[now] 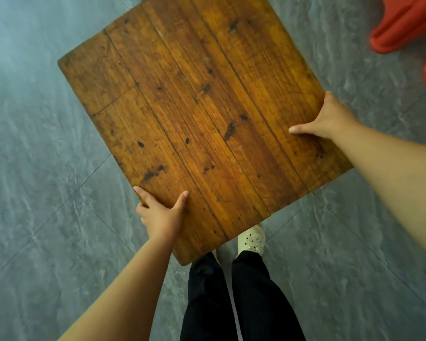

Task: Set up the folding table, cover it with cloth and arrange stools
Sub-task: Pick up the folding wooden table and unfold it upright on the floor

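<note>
The folding table (197,114) shows its brown plank top, turned at an angle below me; its legs are hidden under the top. My left hand (161,212) grips the near left edge, thumb on top and fingers curled under. My right hand (330,118) grips the right edge the same way, thumb lying on the wood. Red plastic stools (408,23) stand at the top right, cut off by the frame. No cloth is in view.
Grey stone-patterned floor tiles (47,168) lie all around the table. My legs in black trousers and one pale shoe (252,239) stand just under the table's near corner.
</note>
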Tool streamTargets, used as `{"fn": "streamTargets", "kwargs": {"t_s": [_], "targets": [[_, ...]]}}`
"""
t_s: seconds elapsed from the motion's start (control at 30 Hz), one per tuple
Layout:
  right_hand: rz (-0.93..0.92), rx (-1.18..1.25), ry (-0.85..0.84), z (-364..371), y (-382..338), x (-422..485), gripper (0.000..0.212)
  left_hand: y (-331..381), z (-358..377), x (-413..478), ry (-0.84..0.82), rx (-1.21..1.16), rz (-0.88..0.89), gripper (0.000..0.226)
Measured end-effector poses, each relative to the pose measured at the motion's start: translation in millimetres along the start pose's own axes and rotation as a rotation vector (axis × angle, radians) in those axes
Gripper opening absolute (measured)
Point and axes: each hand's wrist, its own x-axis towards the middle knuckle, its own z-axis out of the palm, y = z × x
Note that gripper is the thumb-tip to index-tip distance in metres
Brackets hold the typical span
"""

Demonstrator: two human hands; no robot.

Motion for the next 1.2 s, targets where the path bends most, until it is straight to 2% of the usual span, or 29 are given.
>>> {"fn": "streamTargets", "kwargs": {"t_s": [0.33, 0.73, 0.8, 0.9, 0.97, 1.03, 1.1, 1.2], "targets": [[0.057, -0.01, -0.08, 3.6, 3.2, -11.3, 0.122, -1.1, -15.1, 8.0, -0.007, 0.016, 0.078, 0.122], [0.177, 0.072, -0.048, 35.9, 25.3, -40.5, 0.116, -3.2, -34.6, 21.0, -0.069, 0.138, 0.127, 0.122], [0.153, 0.06, -0.01, 38.7, 24.5, -46.7, 0.117, -2.2, -33.7, 19.2, -0.067, 0.145, 0.12, 0.121], [0.049, 0.038, 0.191, 48.8, 26.6, -67.6, 0.113, -3.8, -33.4, 18.3, -0.064, 0.142, 0.096, 0.121], [0.142, 0.201, 0.342, 63.5, 37.6, -83.5, 0.11, -6.5, -33.5, 16.7, -0.065, 0.127, 0.091, 0.122], [0.375, 0.402, 0.406, 81.3, 53.7, -98.2, 0.109, -10.0, -32.8, 14.3, -0.072, 0.113, 0.093, 0.121], [0.539, 0.54, 0.351, 96.4, 64.1, -113.9, 0.109, -13.2, -30.5, 10.0, -0.077, 0.109, 0.094, 0.12], [0.514, 0.634, 0.28, 103.1, 65.5, -124.7, 0.102, -17.1, -22.2, -0.5, -0.092, 0.088, 0.085, 0.118]]}}
